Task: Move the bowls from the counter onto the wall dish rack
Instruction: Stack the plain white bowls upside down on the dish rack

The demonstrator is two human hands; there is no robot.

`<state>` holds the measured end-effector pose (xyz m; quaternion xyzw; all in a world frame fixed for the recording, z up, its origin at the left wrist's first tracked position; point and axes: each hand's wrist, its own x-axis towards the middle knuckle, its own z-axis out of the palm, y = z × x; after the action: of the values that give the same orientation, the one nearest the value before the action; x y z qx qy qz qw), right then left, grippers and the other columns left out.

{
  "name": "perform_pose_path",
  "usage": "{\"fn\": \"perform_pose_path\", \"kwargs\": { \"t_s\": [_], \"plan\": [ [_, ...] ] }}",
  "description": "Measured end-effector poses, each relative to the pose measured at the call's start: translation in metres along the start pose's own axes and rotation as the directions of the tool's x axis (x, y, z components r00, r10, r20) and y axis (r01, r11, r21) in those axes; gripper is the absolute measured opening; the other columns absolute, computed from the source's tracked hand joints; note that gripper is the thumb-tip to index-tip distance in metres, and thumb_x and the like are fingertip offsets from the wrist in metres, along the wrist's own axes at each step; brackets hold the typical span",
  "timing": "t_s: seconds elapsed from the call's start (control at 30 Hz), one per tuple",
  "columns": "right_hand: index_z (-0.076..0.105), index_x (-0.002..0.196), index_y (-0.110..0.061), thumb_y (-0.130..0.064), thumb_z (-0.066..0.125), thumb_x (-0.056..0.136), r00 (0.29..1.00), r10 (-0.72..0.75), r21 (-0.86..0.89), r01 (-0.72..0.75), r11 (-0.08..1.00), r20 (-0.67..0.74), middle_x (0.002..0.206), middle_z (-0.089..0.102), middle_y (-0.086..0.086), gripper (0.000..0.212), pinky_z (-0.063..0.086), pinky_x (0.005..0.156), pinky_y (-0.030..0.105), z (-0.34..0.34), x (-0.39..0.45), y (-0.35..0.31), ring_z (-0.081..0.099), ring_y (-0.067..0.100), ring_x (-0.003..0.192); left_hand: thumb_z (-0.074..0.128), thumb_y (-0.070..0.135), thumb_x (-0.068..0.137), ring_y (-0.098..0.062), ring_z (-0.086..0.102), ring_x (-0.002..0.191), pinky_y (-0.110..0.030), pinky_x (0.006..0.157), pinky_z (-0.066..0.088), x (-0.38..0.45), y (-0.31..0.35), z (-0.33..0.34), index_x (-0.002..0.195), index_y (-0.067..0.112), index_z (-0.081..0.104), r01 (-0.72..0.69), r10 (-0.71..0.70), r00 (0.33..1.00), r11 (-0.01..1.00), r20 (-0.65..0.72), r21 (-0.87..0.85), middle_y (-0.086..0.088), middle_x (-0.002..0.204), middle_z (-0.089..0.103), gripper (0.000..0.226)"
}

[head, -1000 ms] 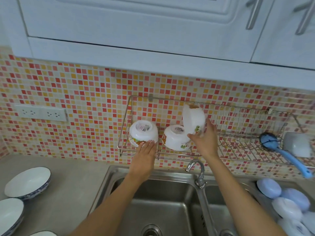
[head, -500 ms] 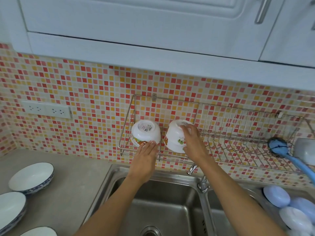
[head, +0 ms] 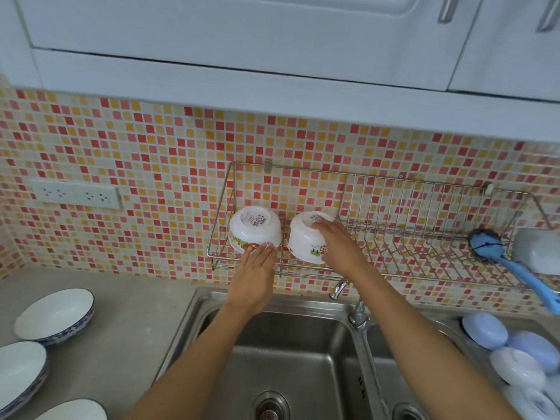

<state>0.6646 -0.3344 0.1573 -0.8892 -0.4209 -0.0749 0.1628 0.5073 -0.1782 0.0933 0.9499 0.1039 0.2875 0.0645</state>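
Two white plastic bowls sit upside down at the left end of the wire wall dish rack. The left bowl shows a label on its base. My left hand is flat, and its fingertips touch that bowl's lower rim from the front. My right hand lies over the right bowl, fingers on its base and side. Whether another bowl sits under it is hidden. Three white bowls with blue rims stand on the counter at the left.
A double steel sink with a faucet lies below the rack. A blue brush and a grey cup fill the rack's right end. Several blue and white bowls lie at the right. Cabinets hang overhead.
My right hand has brought the bowl it held down over the right bowl in the rack and still rests on it. My left hand has stayed at the left bowl.
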Motion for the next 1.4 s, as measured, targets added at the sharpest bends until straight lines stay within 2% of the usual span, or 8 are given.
{"fn": "perform_pose_path", "kwargs": {
  "t_s": [0.3, 0.4, 0.47, 0.63, 0.73, 0.83, 1.2, 1.4],
  "plan": [
    [0.028, 0.149, -0.027, -0.017, 0.064, 0.089, 0.972, 0.166, 0.271, -0.117, 0.955, -0.164, 0.162, 0.015, 0.005, 0.071, 0.021, 0.118, 0.047, 0.008, -0.016, -0.003, 0.015, 0.028, 0.149, 0.021, 0.037, 0.1, -0.016, 0.03, 0.141, -0.035, 0.118, 0.01, 0.001, 0.003, -0.012, 0.141, 0.016, 0.04, 0.01, -0.005, 0.999, 0.995, 0.041, -0.104, -0.003, 0.149, 0.04, 0.049],
    [0.024, 0.151, -0.029, -0.032, 0.057, 0.093, 0.97, 0.165, 0.187, -0.131, 0.974, -0.177, 0.163, 0.012, 0.002, 0.067, 0.026, 0.117, 0.052, 0.012, -0.017, -0.007, 0.012, 0.027, 0.149, 0.038, 0.033, 0.099, -0.021, 0.031, 0.14, -0.039, 0.115, 0.023, 0.01, 0.001, -0.025, 0.141, 0.019, 0.041, 0.073, -0.066, 0.997, 0.966, 0.038, -0.248, -0.003, 0.15, 0.037, 0.044],
    [0.018, 0.152, -0.032, -0.045, 0.05, 0.094, 0.978, 0.151, 0.083, -0.14, 0.987, -0.147, 0.164, 0.008, 0.0, 0.067, 0.03, 0.115, 0.055, 0.016, -0.015, -0.008, 0.006, 0.025, 0.151, 0.044, 0.031, 0.097, -0.025, 0.028, 0.141, -0.044, 0.113, 0.029, 0.022, -0.008, -0.03, 0.141, 0.021, 0.04, 0.12, -0.127, 0.992, 0.966, -0.013, -0.231, -0.003, 0.152, 0.033, 0.045],
    [0.007, 0.152, -0.038, -0.061, 0.04, 0.092, 0.981, 0.173, -0.008, -0.174, 0.985, -0.086, 0.164, -0.004, -0.003, 0.073, 0.029, 0.114, 0.054, 0.024, -0.009, -0.004, -0.001, 0.027, 0.151, 0.052, 0.054, 0.086, -0.034, 0.01, 0.144, -0.053, 0.115, 0.021, 0.06, -0.038, -0.026, 0.146, 0.025, 0.019, 0.286, -0.273, 0.956, 0.949, 0.106, -0.132, -0.009, 0.159, 0.008, 0.075],
    [0.006, 0.151, -0.04, -0.06, 0.042, 0.091, 0.98, 0.187, -0.009, -0.188, 0.982, -0.072, 0.164, -0.008, -0.003, 0.073, 0.03, 0.113, 0.054, 0.025, -0.005, -0.002, 0.001, 0.029, 0.15, 0.06, 0.064, 0.075, -0.038, 0.002, 0.144, -0.058, 0.113, 0.02, 0.077, -0.046, -0.021, 0.149, 0.022, 0.005, 0.345, -0.315, 0.922, 0.932, 0.224, -0.107, -0.013, 0.159, -0.004, 0.101],
    [0.01, 0.15, -0.042, -0.057, 0.047, 0.09, 0.976, 0.203, 0.027, -0.201, 0.979, -0.079, 0.164, -0.008, -0.003, 0.072, 0.039, 0.109, 0.053, 0.026, -0.003, -0.001, 0.012, 0.032, 0.149, 0.065, 0.068, 0.067, -0.038, 0.005, 0.144, -0.055, 0.113, 0.022, 0.086, -0.05, -0.016, 0.147, 0.021, 0.006, 0.358, -0.332, 0.912, 0.931, 0.239, -0.071, -0.013, 0.158, 0.001, 0.111],
    [0.019, 0.149, -0.041, -0.046, 0.054, 0.09, 0.968, 0.215, 0.069, -0.207, 0.976, -0.126, 0.164, -0.001, -0.004, 0.068, 0.046, 0.104, 0.049, 0.029, -0.003, 0.0, 0.025, 0.029, 0.146, 0.073, 0.056, 0.067, -0.039, 0.022, 0.135, -0.048, 0.108, 0.03, 0.088, -0.05, -0.014, 0.144, 0.019, 0.023, 0.334, -0.308, 0.928, 0.937, 0.207, -0.105, -0.015, 0.152, 0.012, 0.099],
    [0.019, 0.149, -0.041, -0.045, 0.056, 0.09, 0.965, 0.221, 0.07, -0.213, 0.974, -0.139, 0.164, 0.001, -0.004, 0.069, 0.05, 0.101, 0.046, 0.029, -0.003, 0.0, 0.027, 0.029, 0.145, 0.071, 0.057, 0.069, -0.038, 0.017, 0.138, -0.049, 0.108, 0.03, 0.086, -0.05, -0.014, 0.145, 0.022, 0.022, 0.337, -0.301, 0.923, 0.933, 0.239, -0.125, -0.012, 0.154, 0.011, 0.097]
  ]
}}
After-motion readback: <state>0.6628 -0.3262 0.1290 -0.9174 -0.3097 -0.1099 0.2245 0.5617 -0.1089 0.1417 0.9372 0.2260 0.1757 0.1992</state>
